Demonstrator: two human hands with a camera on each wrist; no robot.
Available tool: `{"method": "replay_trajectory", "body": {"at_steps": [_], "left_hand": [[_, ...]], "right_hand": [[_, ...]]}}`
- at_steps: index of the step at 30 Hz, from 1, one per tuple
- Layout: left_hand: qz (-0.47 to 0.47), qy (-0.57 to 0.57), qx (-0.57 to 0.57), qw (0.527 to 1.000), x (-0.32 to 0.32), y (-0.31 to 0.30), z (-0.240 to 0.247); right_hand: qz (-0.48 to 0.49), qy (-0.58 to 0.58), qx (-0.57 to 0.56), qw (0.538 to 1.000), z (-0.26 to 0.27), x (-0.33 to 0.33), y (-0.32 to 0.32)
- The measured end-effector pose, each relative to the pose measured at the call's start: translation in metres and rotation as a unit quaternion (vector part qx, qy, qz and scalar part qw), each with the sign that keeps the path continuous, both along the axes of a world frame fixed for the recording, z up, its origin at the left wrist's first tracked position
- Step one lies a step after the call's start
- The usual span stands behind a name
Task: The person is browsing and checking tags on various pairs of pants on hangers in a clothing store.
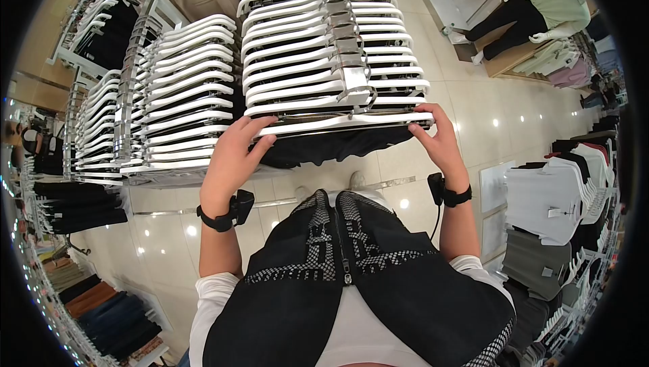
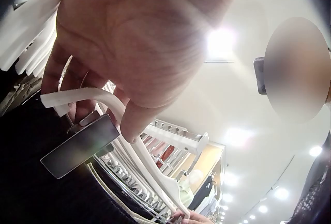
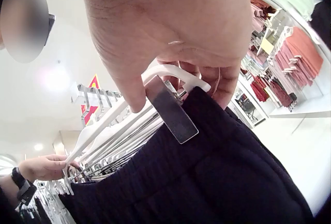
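A white clip hanger is at the near end of a rail of similar hangers, with dark trousers hanging from it. My left hand grips its left end, thumb in front and fingers behind. At the opposite end, my right hand holds the hanger between thumb and fingers. The left wrist view shows a shiny metal clip beneath the left hand. Another metal clip fastens the gathered waistband below the right hand.
Close behind is a row of white hangers on a metal rail. A second hanger row stands to the left. White tops hang at the right, and a mannequin stands at the back right.
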State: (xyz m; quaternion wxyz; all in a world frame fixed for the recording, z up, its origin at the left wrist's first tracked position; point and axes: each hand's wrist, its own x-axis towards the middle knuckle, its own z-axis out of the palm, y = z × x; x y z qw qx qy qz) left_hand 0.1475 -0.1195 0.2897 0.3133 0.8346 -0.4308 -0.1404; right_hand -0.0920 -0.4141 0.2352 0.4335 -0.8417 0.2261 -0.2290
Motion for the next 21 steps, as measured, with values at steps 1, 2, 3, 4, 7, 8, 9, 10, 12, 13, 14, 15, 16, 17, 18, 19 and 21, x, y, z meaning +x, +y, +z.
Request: {"method": "replay_trajectory", "body": {"at_steps": [1, 2, 3, 4, 7, 8, 9, 10, 12, 13, 14, 15, 16, 17, 18, 19, 21], "left_hand": [[0.0, 0.001, 0.001, 1.0, 0.0, 0.0, -0.001], [0.0, 0.001, 0.003, 1.0, 0.0, 0.0, -0.001], [0.0, 0.002, 0.001, 1.0, 0.0, 0.0, -0.001], [0.001, 0.003, -0.001, 1.0, 0.0, 0.0, -0.001], [0.004, 0.004, -0.005, 1.0, -0.001, 0.0, -0.001], [0.005, 0.004, -0.007, 1.0, -0.001, 0.0, -0.001], [0.007, 0.005, -0.006, 1.0, -0.001, 0.0, -0.001], [0.008, 0.006, -0.006, 1.0, -0.001, 0.0, 0.0], [0.01, 0.005, -0.003, 1.0, -0.001, 0.0, 0.0], [0.01, 0.002, -0.001, 1.0, -0.001, 0.0, 0.0], [0.01, 0.0, 0.001, 1.0, -0.001, 0.0, 0.001], [0.012, 0.005, -0.003, 1.0, -0.001, 0.0, 0.002], [0.013, 0.009, -0.006, 1.0, -0.002, -0.001, 0.003], [0.014, 0.014, -0.01, 1.0, -0.002, -0.001, 0.004], [0.013, 0.017, -0.013, 1.0, -0.002, 0.0, 0.003], [0.012, 0.021, -0.017, 1.0, -0.001, 0.0, 0.003], [0.011, 0.017, -0.023, 1.0, 0.0, 0.001, 0.002]], "right_hand": [[-0.001, 0.0, -0.002, 1.0, -0.001, 0.0, 0.0], [-0.001, 0.0, -0.004, 1.0, -0.001, 0.0, 0.0], [-0.001, 0.0, -0.005, 1.0, -0.001, -0.001, 0.0], [-0.002, 0.0, -0.005, 1.0, -0.002, -0.001, 0.0], [-0.005, -0.003, -0.009, 1.0, -0.003, 0.0, 0.001], [-0.007, -0.004, -0.01, 1.0, -0.004, 0.0, 0.001], [-0.008, -0.005, -0.009, 1.0, -0.005, 0.0, 0.001], [-0.009, -0.005, -0.009, 1.0, -0.007, -0.001, 0.001], [-0.011, -0.007, -0.012, 1.0, -0.009, -0.001, 0.001], [-0.013, -0.01, -0.016, 1.0, -0.011, -0.001, 0.001], [-0.015, -0.012, -0.02, 1.0, -0.012, -0.001, 0.001], [-0.015, -0.012, -0.019, 1.0, -0.012, -0.001, 0.002], [-0.015, -0.012, -0.018, 1.0, -0.012, 0.0, 0.002], [-0.015, -0.012, -0.017, 1.0, -0.012, 0.0, 0.002], [-0.012, -0.01, -0.014, 1.0, -0.011, -0.001, 0.002], [-0.01, -0.007, -0.012, 1.0, -0.011, -0.001, 0.002], [-0.004, -0.006, -0.017, 1.0, -0.011, -0.003, 0.001]]}}
